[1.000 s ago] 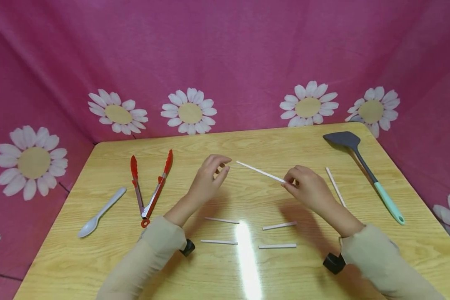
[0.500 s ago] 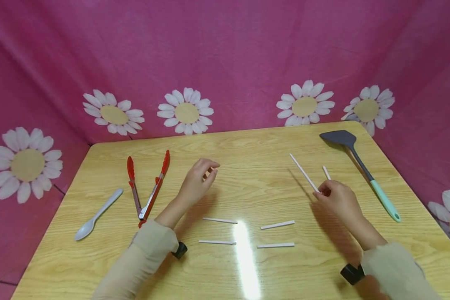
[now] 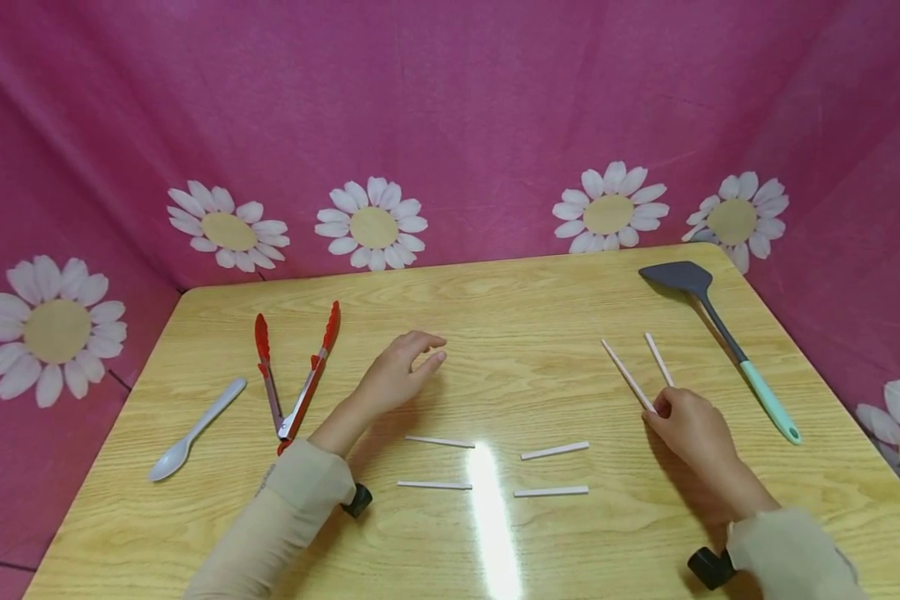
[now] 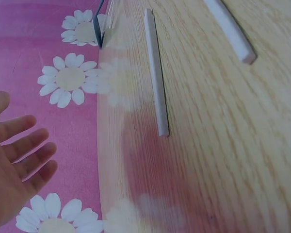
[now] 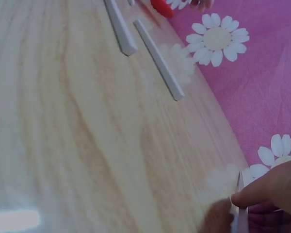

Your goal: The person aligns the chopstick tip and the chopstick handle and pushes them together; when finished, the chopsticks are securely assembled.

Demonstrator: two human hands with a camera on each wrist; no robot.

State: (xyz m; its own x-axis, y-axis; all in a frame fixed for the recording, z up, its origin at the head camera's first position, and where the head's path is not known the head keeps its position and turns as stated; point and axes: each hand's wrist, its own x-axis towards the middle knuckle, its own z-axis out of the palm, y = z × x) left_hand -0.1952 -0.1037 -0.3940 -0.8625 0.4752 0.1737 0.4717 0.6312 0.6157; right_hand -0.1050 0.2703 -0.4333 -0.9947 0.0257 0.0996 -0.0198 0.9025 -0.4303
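Note:
In the head view my right hand (image 3: 692,427) pinches the near end of a thin white stick (image 3: 626,372) between thumb and fingers, low at the table's right side. Just to its right a second white stick (image 3: 658,358) slants, its near end hidden behind that hand. My left hand (image 3: 399,373) hovers left of the middle with fingers loosely extended and nothing in them; the left wrist view shows its fingers (image 4: 31,145) spread apart. Nearer the front, short white sticks lie in two pairs, among them a left one (image 3: 440,442) and a right one (image 3: 555,451).
Red-tipped tongs (image 3: 300,400) lie spread at the left, with a pale plastic spoon (image 3: 198,429) beside them. A grey turner with a mint handle (image 3: 768,400) lies far right. Behind the wooden table (image 3: 480,300) hangs a pink flowered cloth (image 3: 450,117).
My right hand has carried the white stick right and toward the front, turning it until it lies alongside the other slanted stick. My left hand has drawn back slightly left, its fingers straightening.

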